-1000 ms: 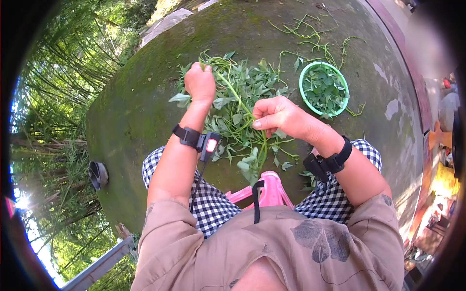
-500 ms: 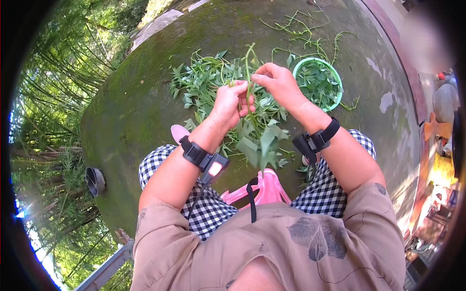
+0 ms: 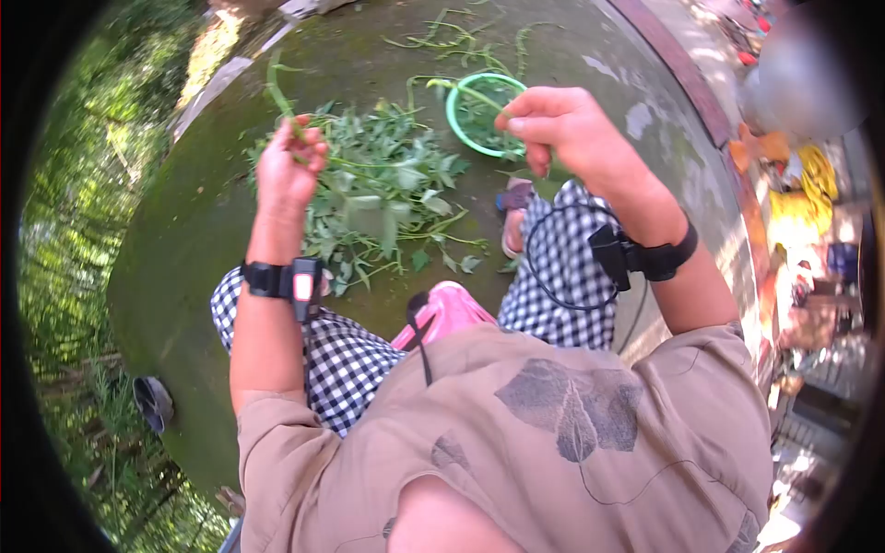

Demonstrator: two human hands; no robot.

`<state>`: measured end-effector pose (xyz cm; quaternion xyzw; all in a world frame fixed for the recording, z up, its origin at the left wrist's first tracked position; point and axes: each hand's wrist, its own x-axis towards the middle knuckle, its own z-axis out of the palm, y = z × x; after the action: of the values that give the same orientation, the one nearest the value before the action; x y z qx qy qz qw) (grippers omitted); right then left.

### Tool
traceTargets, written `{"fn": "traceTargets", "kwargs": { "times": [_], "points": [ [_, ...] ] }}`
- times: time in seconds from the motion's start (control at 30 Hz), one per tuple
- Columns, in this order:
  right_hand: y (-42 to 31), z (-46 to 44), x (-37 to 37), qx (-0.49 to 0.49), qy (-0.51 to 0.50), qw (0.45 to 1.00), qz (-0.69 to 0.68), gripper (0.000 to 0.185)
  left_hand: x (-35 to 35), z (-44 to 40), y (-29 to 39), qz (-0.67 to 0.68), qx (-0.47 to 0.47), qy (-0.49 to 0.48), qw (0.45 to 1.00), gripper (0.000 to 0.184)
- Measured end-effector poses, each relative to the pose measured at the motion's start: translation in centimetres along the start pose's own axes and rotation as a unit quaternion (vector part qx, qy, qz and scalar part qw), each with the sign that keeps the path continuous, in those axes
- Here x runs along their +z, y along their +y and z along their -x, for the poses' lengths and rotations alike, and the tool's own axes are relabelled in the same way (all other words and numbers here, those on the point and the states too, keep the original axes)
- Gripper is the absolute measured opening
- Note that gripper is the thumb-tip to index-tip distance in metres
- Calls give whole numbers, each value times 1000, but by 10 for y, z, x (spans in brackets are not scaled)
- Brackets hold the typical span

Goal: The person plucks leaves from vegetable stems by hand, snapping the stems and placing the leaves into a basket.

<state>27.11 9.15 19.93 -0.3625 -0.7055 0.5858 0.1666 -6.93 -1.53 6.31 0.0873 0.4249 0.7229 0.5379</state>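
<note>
My left hand's fingers clamp a vine by the pile; my right hand pinches a stem crossing the basket's rim in view. Both should handle light, pliant, snappable: grip stalks, spare leaves.

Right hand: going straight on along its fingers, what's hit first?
Probably the green-rimmed container, just past the right hand's fingertips in the picture. Height is unclear from this one view; it might pass above the rim.
</note>
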Motion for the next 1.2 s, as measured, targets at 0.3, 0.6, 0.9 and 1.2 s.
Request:
{"fn": "traceTargets", "kwargs": {
  "times": [0.3,0.6,0.9,1.2],
  "points": [
    [52,257,-131,238,204,934,173,15,-64,25,19,0,101,-16,995,35],
    [263,304,-92,296,311,878,211,24,-24,47,-21,-173,66,-42,982,23],
    [149,154,-46,-13,307,901,308,21,-1,77,-37,-240,28,18,970,9],
    [49,-7,92,-155,-24,964,213,21,18,76,-37,-192,-39,58,979,8]
  ]
}}
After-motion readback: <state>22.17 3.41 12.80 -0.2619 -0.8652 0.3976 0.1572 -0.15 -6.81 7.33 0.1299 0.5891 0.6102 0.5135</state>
